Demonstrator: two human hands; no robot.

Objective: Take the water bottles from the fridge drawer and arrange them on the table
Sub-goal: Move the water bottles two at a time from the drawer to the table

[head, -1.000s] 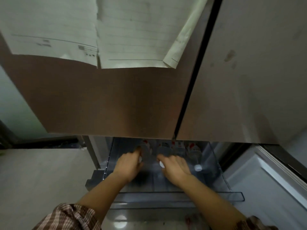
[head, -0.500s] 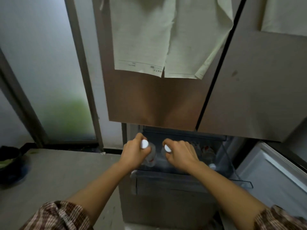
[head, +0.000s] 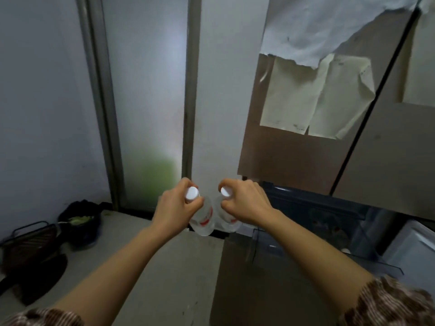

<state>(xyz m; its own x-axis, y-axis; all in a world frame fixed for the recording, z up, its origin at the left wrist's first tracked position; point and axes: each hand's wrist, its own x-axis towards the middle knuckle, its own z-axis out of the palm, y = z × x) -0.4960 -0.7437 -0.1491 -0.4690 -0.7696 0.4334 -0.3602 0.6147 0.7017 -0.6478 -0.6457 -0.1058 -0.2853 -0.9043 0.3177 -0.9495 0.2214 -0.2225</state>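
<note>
Head view, left hand (head: 173, 208) gripping left bottle (head: 203, 220), right hand (head: 246, 203) gripping right bottle (head: 230, 224) — near table (head: 164, 267) edge.

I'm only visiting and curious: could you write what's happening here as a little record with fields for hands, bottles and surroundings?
Doer: a person, seen from a head camera
Left hand: grips left bottle by the neck
Right hand: grips right bottle by the neck
Bottles: clear, white caps, red labels, close together in the air
Fridge drawer: open, to the right
Fridge door: shut, papers stuck on it
Grey surface: below the hands, dark items at its left
</note>
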